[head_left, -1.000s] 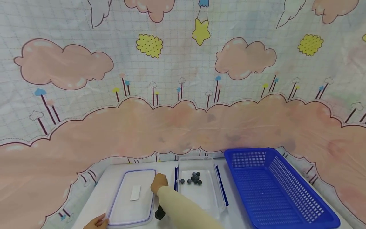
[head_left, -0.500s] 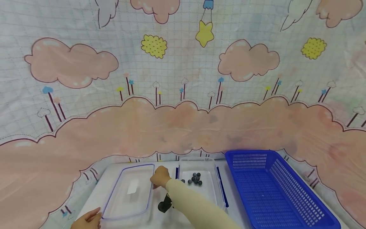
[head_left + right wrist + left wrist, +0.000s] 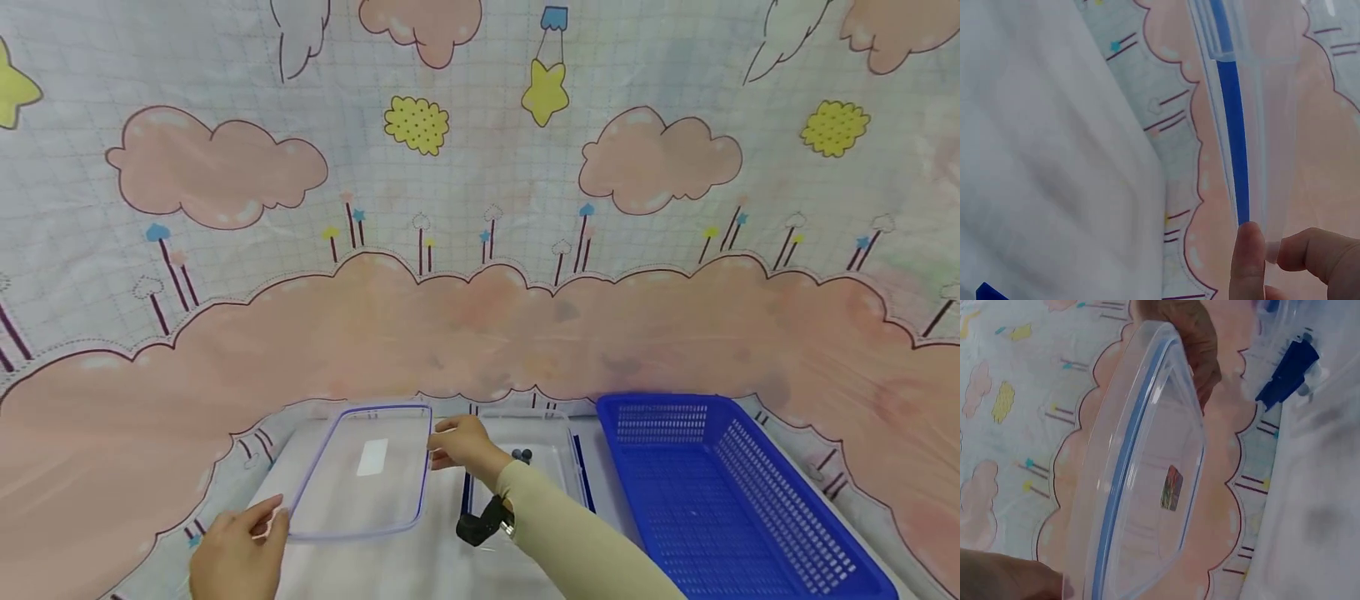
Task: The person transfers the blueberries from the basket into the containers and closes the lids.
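A clear plastic lid (image 3: pixel 352 492) with a blue seal and a white label is held up off the white table, tilted. My left hand (image 3: pixel 240 546) grips its near left corner; in the left wrist view that hand (image 3: pixel 1007 578) shows only at the lower left. On the opposite edge my right hand (image 3: pixel 465 446) pinches the rim, thumb and fingers on either side in the right wrist view. Under the right forearm stands a clear plastic box (image 3: pixel 555 433) with blue side clips. A few dark round berries (image 3: pixel 521 456) show inside; the sleeve hides the others.
A large blue plastic basket (image 3: pixel 675 500) stands on the right side of the white table (image 3: pixel 442 558). A cloth (image 3: pixel 450 333) printed with clouds hangs behind the table. A black wrist device (image 3: pixel 483 521) is strapped to the right wrist.
The lid has risen off the table, tilted, and shifted away and to the right, with both hands moving along. The right arm now covers most of the berries.
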`<action>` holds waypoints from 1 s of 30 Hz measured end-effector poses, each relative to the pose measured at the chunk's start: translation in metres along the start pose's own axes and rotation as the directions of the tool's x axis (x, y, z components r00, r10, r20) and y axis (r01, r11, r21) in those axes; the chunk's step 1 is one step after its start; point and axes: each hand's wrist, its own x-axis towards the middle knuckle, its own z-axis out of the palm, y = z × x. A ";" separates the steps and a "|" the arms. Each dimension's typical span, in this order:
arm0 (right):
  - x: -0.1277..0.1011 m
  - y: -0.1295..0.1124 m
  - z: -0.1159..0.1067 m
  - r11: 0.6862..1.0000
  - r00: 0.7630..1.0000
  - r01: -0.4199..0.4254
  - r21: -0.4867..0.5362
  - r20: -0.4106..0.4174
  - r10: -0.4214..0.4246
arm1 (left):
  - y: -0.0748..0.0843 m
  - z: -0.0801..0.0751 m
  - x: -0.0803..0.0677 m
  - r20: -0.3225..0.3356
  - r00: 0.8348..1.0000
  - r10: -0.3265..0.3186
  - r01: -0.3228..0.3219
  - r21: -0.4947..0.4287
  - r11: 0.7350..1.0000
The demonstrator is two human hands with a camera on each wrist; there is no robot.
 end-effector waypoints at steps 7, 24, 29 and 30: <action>0.003 -0.001 -0.018 1.000 1.000 -0.014 -0.014 -0.023 0.014 | 0.069 0.033 -0.031 -0.192 0.635 0.749 -0.739 0.134 0.660; 0.013 -0.004 -0.029 0.905 0.999 -0.038 0.423 0.039 0.024 | 0.092 0.058 -0.018 -0.203 0.361 0.910 -0.848 0.334 0.411; 0.019 0.006 -0.012 0.730 0.980 -0.176 0.661 0.185 0.069 | 0.121 0.048 -0.021 -0.259 0.359 0.897 -0.852 0.301 0.428; 0.018 0.009 -0.007 0.801 0.979 -0.150 0.580 0.202 0.037 | 0.127 0.047 -0.025 -0.270 0.348 0.898 -0.860 0.291 0.420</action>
